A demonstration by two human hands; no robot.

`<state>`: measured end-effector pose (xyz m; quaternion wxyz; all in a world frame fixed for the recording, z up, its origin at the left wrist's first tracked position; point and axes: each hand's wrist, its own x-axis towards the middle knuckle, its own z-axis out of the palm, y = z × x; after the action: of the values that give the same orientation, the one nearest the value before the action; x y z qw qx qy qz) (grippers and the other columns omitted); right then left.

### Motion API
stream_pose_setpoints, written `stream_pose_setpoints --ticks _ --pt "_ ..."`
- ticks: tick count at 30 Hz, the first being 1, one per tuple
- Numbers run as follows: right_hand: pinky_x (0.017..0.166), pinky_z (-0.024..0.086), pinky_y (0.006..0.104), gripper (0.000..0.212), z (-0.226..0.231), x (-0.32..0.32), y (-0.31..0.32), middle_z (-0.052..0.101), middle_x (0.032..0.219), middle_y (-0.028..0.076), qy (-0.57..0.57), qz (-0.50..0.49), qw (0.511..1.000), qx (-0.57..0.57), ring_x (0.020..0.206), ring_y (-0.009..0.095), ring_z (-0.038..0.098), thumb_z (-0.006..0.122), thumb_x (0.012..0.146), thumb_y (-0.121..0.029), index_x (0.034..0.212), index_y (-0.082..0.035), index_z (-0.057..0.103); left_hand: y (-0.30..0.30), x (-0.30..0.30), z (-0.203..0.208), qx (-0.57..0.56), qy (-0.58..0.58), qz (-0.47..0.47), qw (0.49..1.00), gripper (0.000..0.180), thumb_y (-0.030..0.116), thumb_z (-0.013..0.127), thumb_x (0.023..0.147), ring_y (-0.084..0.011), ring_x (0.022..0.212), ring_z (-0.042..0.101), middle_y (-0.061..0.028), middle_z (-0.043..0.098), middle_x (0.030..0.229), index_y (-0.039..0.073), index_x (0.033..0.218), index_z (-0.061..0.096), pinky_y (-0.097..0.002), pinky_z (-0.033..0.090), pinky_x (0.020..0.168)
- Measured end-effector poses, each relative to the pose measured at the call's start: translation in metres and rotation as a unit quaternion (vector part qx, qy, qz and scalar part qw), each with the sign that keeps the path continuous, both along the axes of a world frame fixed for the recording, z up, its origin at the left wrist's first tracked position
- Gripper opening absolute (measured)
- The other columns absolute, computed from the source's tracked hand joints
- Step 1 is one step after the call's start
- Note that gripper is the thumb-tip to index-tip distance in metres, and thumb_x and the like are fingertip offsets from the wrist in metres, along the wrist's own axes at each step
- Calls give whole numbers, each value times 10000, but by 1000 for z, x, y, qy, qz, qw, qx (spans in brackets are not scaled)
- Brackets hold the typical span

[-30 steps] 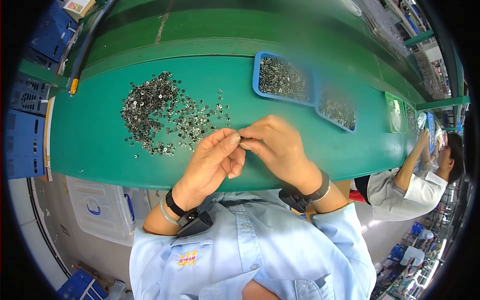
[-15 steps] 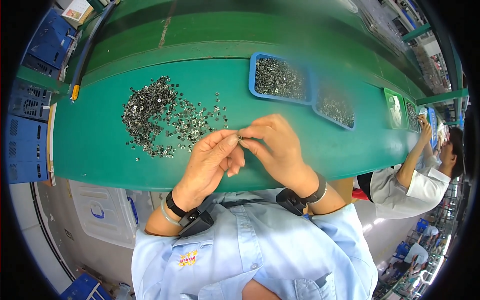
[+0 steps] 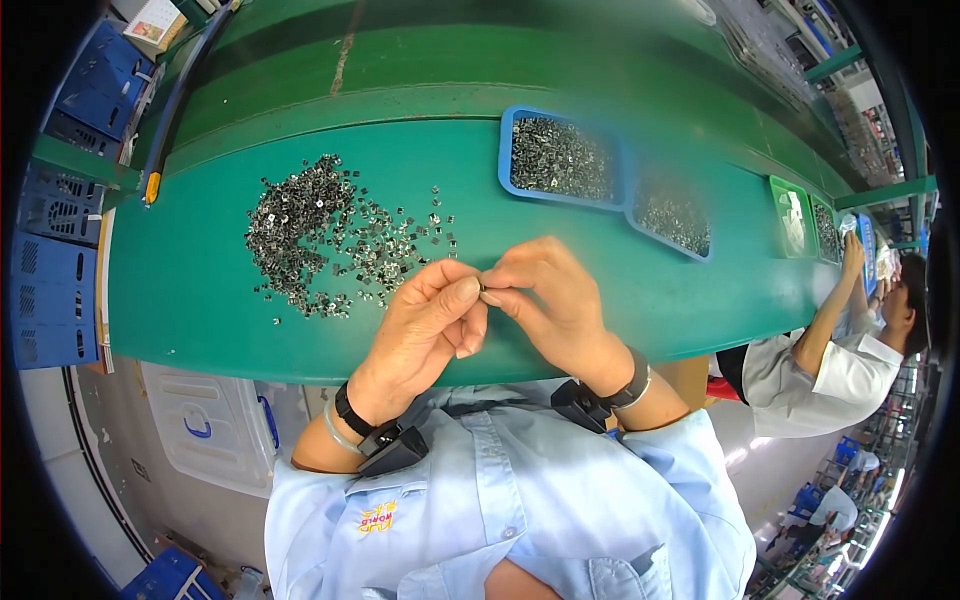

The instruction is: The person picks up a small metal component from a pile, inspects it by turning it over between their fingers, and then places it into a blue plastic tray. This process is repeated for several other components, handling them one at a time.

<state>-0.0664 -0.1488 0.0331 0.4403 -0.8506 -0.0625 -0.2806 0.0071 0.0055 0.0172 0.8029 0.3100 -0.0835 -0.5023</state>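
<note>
Fingertips of my left hand [image 3: 430, 315] and my right hand [image 3: 553, 300] meet over the near part of the green table. Pinched between them is a small dark metal part [image 3: 482, 287], mostly covered by the thumbs and forefingers. Both hands grip it from either side. Just beyond my left hand lies a loose heap of small square black and silver metal parts [image 3: 300, 215], thinning into scattered pieces [image 3: 385, 245] toward the hands. A blue tray [image 3: 505, 150] full of similar tiny parts stands beyond my right hand.
A second blue tray [image 3: 668, 249] of small parts touches the first. Farther right are a green tray [image 3: 778, 200] with white items and a person [image 3: 825, 375] working at the table. Blue crates [image 3: 55, 295] are stacked at left; a clear lidded box [image 3: 205, 425] sits below the table edge.
My fingers have shifted slightly around the small part, and less of it shows now. The heap and trays have stayed in place.
</note>
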Motion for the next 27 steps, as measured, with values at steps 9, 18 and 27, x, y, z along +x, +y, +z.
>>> stream_pose_setpoints --ticks 9,18,27 --pt "691 463 298 188 -3 -6 4 613 859 50 14 32 994 99 799 204 574 686 757 -35 920 -67 599 -10 -10 -8 -93 20 23 995 161 208 571 906 -116 524 504 -63 593 682 53 886 534 -240 383 478" --pt "637 478 313 174 -7 -4 -5 612 845 55 -13 -12 1000 -23 754 205 582 673 753 -21 907 -64 604 -9 -5 -2 17 -12 31 999 141 193 548 920 -120 524 501 -62 577 662 55 897 531 -243 387 482" --pt "637 477 295 141 1 -4 -6 634 844 58 2 23 997 74 756 198 591 687 758 -44 886 -66 630 -4 -6 14 9 -15 16 1000 165 213 535 927 -129 535 501 -60 549 634 48 934 537 -245 391 483"
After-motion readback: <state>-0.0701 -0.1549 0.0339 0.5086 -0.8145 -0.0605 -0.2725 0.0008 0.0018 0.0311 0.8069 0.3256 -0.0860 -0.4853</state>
